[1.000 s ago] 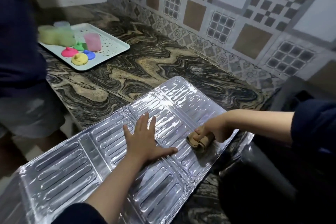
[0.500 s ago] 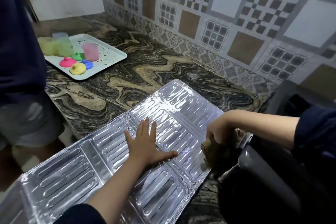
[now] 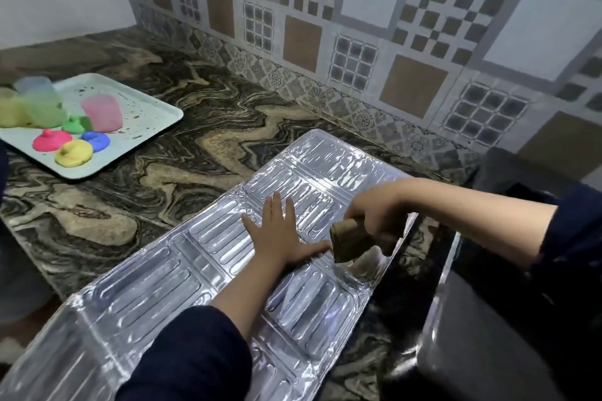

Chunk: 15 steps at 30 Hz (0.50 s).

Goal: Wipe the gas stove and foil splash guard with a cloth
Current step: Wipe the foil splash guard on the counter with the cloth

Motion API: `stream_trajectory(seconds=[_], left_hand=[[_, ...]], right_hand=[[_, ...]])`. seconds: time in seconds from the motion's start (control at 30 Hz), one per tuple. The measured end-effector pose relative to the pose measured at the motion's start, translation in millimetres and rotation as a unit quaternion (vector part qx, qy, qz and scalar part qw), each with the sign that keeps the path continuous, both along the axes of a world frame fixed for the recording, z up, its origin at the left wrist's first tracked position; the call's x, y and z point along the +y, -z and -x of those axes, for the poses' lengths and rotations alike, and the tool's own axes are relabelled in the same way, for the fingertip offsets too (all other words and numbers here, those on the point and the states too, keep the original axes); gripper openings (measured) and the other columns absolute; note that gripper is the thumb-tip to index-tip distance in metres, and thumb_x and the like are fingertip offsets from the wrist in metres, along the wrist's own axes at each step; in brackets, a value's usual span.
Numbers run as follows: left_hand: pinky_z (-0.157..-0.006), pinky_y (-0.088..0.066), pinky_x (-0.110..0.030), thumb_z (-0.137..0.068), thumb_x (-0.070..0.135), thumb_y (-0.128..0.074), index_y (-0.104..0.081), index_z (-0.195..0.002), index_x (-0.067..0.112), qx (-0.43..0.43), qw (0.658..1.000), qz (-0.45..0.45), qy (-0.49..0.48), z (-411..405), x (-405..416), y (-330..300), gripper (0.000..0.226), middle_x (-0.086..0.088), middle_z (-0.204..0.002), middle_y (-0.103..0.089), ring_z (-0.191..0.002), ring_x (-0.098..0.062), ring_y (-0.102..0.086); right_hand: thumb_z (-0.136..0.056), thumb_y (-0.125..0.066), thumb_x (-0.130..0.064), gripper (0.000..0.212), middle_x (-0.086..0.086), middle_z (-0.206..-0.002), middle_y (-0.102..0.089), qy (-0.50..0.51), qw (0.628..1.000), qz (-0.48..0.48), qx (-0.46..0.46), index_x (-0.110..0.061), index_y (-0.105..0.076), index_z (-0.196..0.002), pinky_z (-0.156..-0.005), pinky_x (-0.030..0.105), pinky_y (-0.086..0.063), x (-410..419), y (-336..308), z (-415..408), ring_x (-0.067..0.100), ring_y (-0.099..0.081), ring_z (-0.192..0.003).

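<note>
The silver foil splash guard [image 3: 182, 290] lies flat on the marbled counter, running from the lower left up to the middle. My left hand [image 3: 280, 234] presses flat on its middle panel with fingers spread. My right hand [image 3: 374, 208] grips a folded brown cloth [image 3: 350, 239] and holds it on the guard's right edge, just beside my left thumb. The foil edge under the cloth is bent up. The black gas stove [image 3: 495, 335] fills the lower right, mostly dark and cropped.
A pale tray [image 3: 153, 130] with coloured dough lumps and plastic cups sits at the far left of the counter [image 3: 202, 153]. Patterned wall tiles [image 3: 358, 26] rise behind. A person's dark clothing shows at the left frame edge.
My right hand with the cloth slid off toward the guard's right edge, then came back inward next to my left thumb. My left hand stayed pressed in place.
</note>
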<state>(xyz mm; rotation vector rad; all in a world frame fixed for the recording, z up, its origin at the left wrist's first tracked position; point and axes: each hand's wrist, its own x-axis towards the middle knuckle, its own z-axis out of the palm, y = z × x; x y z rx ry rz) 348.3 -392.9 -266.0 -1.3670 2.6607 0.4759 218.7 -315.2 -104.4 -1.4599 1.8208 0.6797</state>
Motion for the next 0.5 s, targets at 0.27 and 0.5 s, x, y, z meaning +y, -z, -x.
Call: stream_trajectory(seconds=[0.27, 0.5], left_hand=[[-0.105, 0.001, -0.074, -0.060, 0.095, -0.032, 0.009, -0.153, 0.016, -0.009, 1.000, -0.008, 0.021, 63.0, -34.7, -1.3, 0.129, -0.009, -0.160, 0.020, -0.147, -0.028, 0.016], [-0.103, 0.003, -0.076, -0.053, 0.099, -0.028, 0.013, -0.152, 0.013, -0.007, 0.999, -0.042, 0.019, 92.9, -47.3, -4.8, 0.138, -0.011, -0.158, 0.023, -0.146, -0.030, 0.019]], right_hand=[[-0.078, -0.046, 0.002, 0.026, 0.003, -0.082, -0.058, 0.035, 0.997, 0.041, 0.050, -0.014, -0.057, -0.093, -0.054, 0.024, -0.044, -19.8, 9.7, 33.9, 0.023, -0.056, -0.077], [-0.077, -0.045, 0.001, 0.029, 0.012, -0.096, -0.065, 0.079, 0.992, 0.077, 0.067, -0.009, -0.059, -0.100, -0.059, 0.031, -0.050, -18.4, 11.5, 53.8, 0.034, -0.069, -0.090]])
